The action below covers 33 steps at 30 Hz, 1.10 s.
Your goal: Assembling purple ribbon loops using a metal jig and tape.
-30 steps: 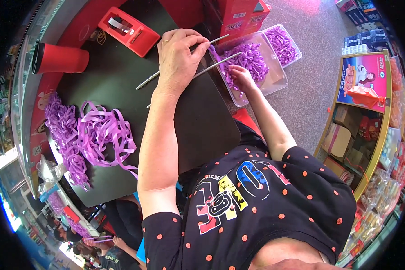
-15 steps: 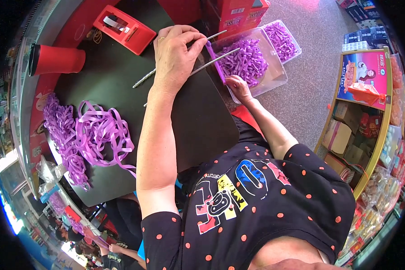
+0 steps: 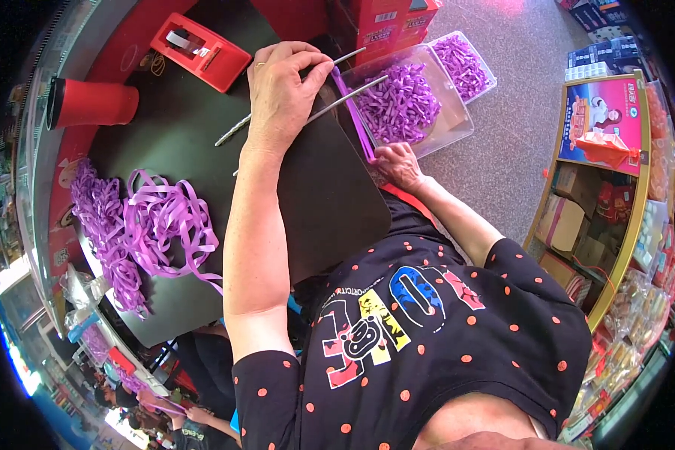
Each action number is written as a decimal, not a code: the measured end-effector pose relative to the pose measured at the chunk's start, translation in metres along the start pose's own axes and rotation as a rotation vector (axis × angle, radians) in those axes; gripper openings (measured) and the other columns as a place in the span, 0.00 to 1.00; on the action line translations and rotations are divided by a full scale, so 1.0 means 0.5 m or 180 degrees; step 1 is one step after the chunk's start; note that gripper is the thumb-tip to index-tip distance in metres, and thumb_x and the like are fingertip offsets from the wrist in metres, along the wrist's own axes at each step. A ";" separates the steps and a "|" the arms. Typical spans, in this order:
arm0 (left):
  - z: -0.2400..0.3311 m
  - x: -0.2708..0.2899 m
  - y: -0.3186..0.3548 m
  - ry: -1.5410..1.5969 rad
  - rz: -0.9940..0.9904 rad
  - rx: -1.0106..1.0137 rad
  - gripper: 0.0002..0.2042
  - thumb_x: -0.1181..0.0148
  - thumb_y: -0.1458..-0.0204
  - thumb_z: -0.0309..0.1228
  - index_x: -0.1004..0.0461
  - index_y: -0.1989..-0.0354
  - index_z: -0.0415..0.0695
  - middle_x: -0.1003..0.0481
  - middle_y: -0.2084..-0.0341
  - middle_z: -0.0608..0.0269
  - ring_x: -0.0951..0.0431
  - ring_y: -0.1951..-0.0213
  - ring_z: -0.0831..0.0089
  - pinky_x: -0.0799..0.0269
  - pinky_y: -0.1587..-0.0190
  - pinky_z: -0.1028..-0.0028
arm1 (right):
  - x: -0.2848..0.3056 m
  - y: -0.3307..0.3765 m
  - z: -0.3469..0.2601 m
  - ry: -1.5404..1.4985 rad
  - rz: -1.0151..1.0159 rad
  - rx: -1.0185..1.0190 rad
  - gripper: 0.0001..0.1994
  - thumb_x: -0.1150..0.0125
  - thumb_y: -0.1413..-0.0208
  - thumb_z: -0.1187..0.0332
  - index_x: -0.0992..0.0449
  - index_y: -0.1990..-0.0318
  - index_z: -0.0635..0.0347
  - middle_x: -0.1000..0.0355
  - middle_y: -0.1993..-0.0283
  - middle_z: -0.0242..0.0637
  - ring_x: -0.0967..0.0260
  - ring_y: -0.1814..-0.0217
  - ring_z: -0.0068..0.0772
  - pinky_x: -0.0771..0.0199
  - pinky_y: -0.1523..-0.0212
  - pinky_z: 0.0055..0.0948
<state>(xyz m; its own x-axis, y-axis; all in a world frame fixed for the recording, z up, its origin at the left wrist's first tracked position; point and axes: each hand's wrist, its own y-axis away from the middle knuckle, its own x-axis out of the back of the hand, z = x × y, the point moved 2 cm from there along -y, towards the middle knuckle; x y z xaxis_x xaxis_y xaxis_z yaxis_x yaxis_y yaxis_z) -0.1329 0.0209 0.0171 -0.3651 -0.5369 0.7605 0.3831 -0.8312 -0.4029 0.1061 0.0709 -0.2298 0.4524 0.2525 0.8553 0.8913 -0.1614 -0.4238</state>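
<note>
My left hand (image 3: 283, 94) is over the far table edge, thumb and fingers pinched on a purple ribbon (image 3: 360, 135). From there the ribbon runs past two thin metal rods (image 3: 349, 97) to my right hand (image 3: 400, 165). That hand is closed on the ribbon's near end; a thin dark edge shows beside its fingers, too small to make out. The rods reach out past the table edge, partly hidden under my left hand and wrist. Below them a clear plastic tub (image 3: 457, 124) holds many short purple ribbon pieces (image 3: 401, 101).
A second tub of ribbon pieces (image 3: 461, 67) stands behind the first. On the dark table (image 3: 330, 217) lie loose purple ribbons (image 3: 169, 221), a red tape dispenser (image 3: 201, 52) and a red cup (image 3: 97, 103). Red boxes (image 3: 382, 26) stand at the back; a shelf unit (image 3: 600, 202) is at right.
My right hand has moved toward me, and the ribbon between my hands now spans a longer stretch. My left hand keeps its pinch. The whole view has shifted slightly.
</note>
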 end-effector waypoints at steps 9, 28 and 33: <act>-0.005 0.000 0.001 0.0148 -0.0057 0.0065 0.08 0.39 0.51 0.35 0.19 0.66 0.46 0.25 0.59 0.65 0.32 0.51 0.63 0.38 0.47 0.67 | 0.081 0.036 -0.053 -0.0935 -0.0386 0.0042 0.09 0.41 0.52 0.70 0.24 0.62 0.50 0.29 0.56 0.28 0.34 0.63 0.33 0.30 0.62 0.31; -0.023 -0.009 0.000 0.0197 0.0045 -0.0014 0.08 0.41 0.51 0.36 0.19 0.70 0.48 0.25 0.61 0.71 0.32 0.52 0.64 0.41 0.47 0.63 | 0.499 0.002 -0.274 -0.2127 0.0039 -0.0932 0.17 0.41 0.57 0.81 0.24 0.56 0.63 0.22 0.68 0.33 0.34 0.71 0.30 0.32 0.65 0.28; -0.023 -0.001 0.008 0.0033 -0.0020 -0.0071 0.09 0.42 0.49 0.36 0.19 0.67 0.46 0.24 0.59 0.67 0.31 0.53 0.62 0.39 0.48 0.65 | 0.608 -0.085 -0.272 -0.2564 0.0539 -0.0140 0.18 0.44 0.61 0.81 0.25 0.57 0.63 0.23 0.69 0.38 0.34 0.71 0.32 0.36 0.66 0.31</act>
<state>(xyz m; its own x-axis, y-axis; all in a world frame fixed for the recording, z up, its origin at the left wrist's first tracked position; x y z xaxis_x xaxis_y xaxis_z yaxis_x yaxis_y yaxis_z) -0.1409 0.0162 0.0095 -0.3763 -0.5330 0.7578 0.3618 -0.8376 -0.4094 0.2015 0.0249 0.0889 0.4790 0.8258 0.2978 0.8146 -0.2916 -0.5014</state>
